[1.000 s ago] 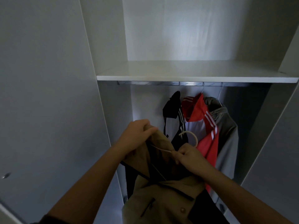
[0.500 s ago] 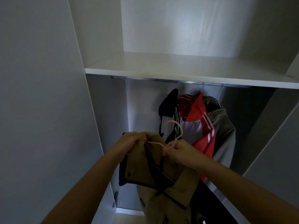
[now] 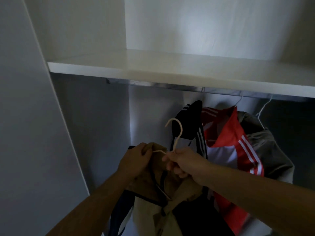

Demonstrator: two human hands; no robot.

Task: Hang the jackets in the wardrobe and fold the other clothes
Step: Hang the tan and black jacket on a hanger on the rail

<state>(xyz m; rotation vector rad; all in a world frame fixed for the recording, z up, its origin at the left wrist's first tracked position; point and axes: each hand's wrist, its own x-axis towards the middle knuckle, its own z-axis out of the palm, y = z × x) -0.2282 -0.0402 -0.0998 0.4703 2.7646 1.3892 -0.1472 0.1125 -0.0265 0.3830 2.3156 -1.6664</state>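
Inside the wardrobe (image 3: 95, 116) I see a white shelf (image 3: 170, 68) above a metal rail (image 3: 221, 91), with soft light on its back panel (image 3: 204, 23).

The tan jacket (image 3: 150, 217) runs off the bottom edge, and its folds hide most of the hanger (image 3: 181, 131)

Domestic setting, most likely a bedroom: a built-in white wardrobe (image 3: 85, 40) with an upper shelf (image 3: 170, 70) and a metal hanging rail (image 3: 153, 84) beneath. Three garments hang on wire hangers: a black jacket (image 3: 185, 123), a red-and-white track jacket (image 3: 226, 143) and a grey jacket (image 3: 265, 147).
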